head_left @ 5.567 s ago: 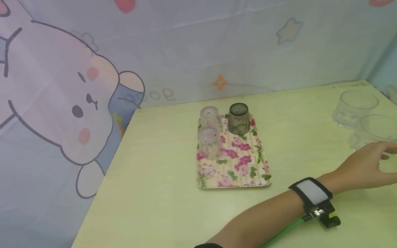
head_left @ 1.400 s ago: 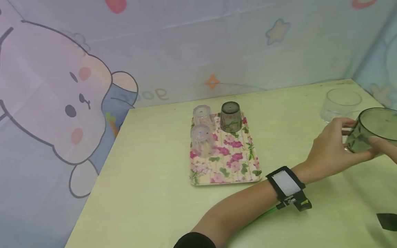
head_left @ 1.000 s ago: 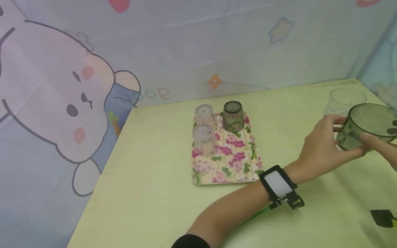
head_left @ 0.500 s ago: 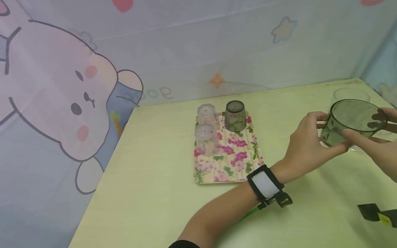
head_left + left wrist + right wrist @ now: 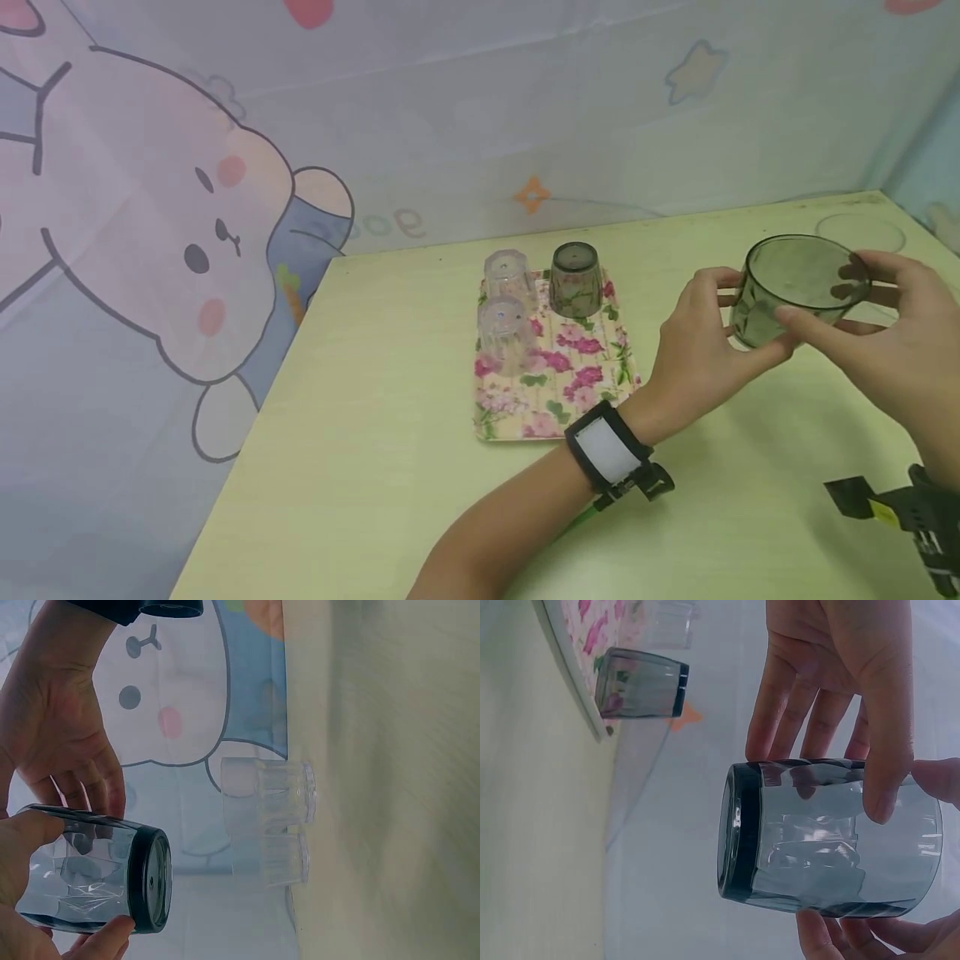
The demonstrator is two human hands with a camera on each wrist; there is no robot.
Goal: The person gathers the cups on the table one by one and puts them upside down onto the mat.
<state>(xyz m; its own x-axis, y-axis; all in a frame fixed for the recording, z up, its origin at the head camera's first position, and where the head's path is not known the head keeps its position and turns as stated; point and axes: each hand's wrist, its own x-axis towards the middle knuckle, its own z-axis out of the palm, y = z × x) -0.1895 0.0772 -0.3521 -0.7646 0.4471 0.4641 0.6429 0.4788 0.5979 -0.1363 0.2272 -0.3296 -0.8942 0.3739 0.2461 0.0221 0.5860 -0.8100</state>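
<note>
Both hands hold a smoky grey-green drinking glass (image 5: 795,279), mouth up, above the right part of the table. My left hand (image 5: 693,354) grips its left side, fingers behind and thumb in front. From the right, my right hand (image 5: 911,342) grips it with its thumb across the front wall. In the left wrist view the glass's (image 5: 97,877) thick base points to the table. The right wrist view shows fingers on opposite sides of the glass (image 5: 810,832).
A floral tray (image 5: 558,417) bears a smoky glass (image 5: 575,283) and two clear glasses (image 5: 504,329), all upside down. Two upright clear glasses (image 5: 277,791) stand at the table's right, mostly behind the right hand in the head view. A printed curtain (image 5: 450,108) backs the table.
Earlier the left hand reached to the right edge with no smoky glass showing in it. Since then both hands have taken hold of the glass and moved it left, closer to the tray.
</note>
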